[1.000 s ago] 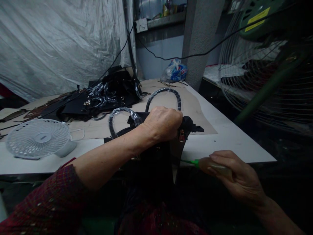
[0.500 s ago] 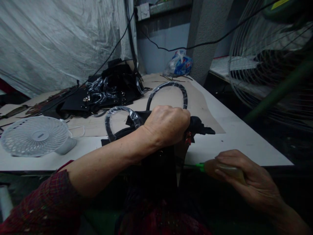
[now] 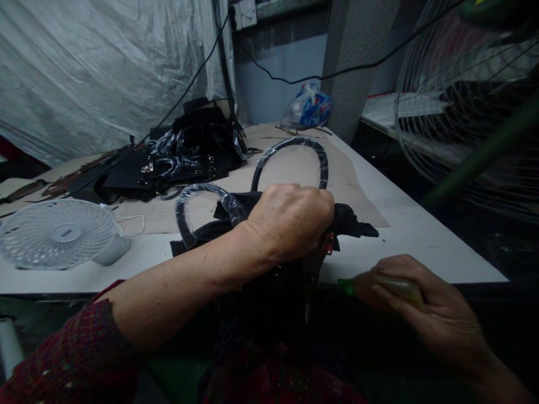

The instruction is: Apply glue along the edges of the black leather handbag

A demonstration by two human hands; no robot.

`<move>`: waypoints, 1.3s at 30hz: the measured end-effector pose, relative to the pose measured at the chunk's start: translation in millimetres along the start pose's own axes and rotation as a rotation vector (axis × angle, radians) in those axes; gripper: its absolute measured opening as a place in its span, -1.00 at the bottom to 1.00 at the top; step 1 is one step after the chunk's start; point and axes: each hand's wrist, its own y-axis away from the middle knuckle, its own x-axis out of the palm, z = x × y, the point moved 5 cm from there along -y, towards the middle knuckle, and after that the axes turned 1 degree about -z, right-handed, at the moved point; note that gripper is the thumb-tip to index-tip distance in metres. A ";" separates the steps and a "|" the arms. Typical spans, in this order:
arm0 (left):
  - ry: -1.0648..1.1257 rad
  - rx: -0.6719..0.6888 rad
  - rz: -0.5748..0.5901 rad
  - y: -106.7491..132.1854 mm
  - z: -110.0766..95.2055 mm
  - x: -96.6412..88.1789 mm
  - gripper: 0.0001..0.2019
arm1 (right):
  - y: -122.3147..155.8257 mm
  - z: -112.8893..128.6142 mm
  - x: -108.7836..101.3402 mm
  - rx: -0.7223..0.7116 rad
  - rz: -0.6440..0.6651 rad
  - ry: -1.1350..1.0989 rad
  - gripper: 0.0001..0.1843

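My left hand (image 3: 292,221) is closed in a fist on the top of a black handbag (image 3: 269,297), which stands at the table's front edge. Two round handles wrapped in clear plastic rise from the bag: the far handle (image 3: 290,147) behind my fist, the near handle (image 3: 182,216) to its left. A small red piece (image 3: 328,243) hangs at the bag's right side. To the right, my right hand (image 3: 425,303) grips an amber, translucent, bottle-like tool (image 3: 396,289) with a green tip (image 3: 346,287) pointing left at the bag. What the tip touches is too dark to tell.
A white fan (image 3: 63,233) sits at the table's left front. Several black bags (image 3: 181,151) with plastic-wrapped handles lie in a pile behind. Brown paper (image 3: 353,196) covers part of the white table. A plastic bag (image 3: 309,106) rests at the back; a large caged fan (image 3: 471,112) stands right.
The bag's top and my left fist have shifted slightly to the right. The tool's thin dark end beyond its green tip showed earlier and is hard to see now.
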 end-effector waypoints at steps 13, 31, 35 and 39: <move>0.000 0.021 -0.016 1.2 -1.5 -1.6 -0.84 | 6.4 14.0 -0.6 0.001 -0.002 0.001 -0.87; -0.009 -0.014 0.016 1.2 -0.9 -0.9 -0.80 | 15.6 24.1 3.2 -0.101 0.039 -0.080 -0.81; -0.012 -0.011 0.006 1.8 -0.8 -1.6 -0.81 | 18.7 19.8 -2.0 -0.105 -0.024 -0.036 -0.74; -0.007 0.006 -0.024 4.2 -3.0 -2.1 -0.83 | 21.3 17.0 -3.1 -0.120 0.019 -0.023 -0.77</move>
